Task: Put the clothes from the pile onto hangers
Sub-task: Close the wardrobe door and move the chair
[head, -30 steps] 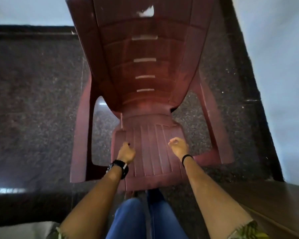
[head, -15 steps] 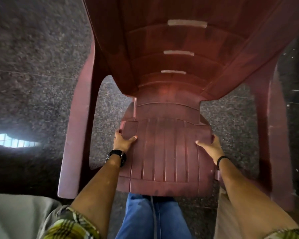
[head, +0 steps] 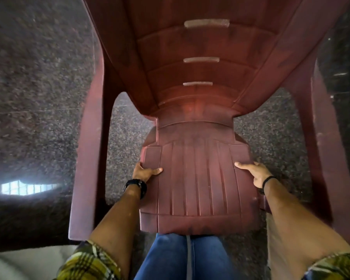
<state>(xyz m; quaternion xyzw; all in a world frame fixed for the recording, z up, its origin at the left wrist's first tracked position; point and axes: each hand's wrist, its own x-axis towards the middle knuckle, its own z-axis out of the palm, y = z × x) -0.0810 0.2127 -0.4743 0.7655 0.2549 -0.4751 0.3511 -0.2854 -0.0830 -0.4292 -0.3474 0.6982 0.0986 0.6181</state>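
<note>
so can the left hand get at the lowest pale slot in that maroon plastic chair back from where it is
Probably yes: the left hand grips the maroon plastic chair's left edge, and nothing lies between it and the lowest pale slot, though it must let go first.

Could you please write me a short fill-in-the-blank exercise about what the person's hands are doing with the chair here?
1. Both hands grip the sides of a dark red plastic ____.
2. The left hand has a black ____ on its wrist.
3. The right hand has a thin black ____ round its wrist.
4. Below the chair show legs in blue ____.

Missing words: chair; watch; band; jeans
</note>
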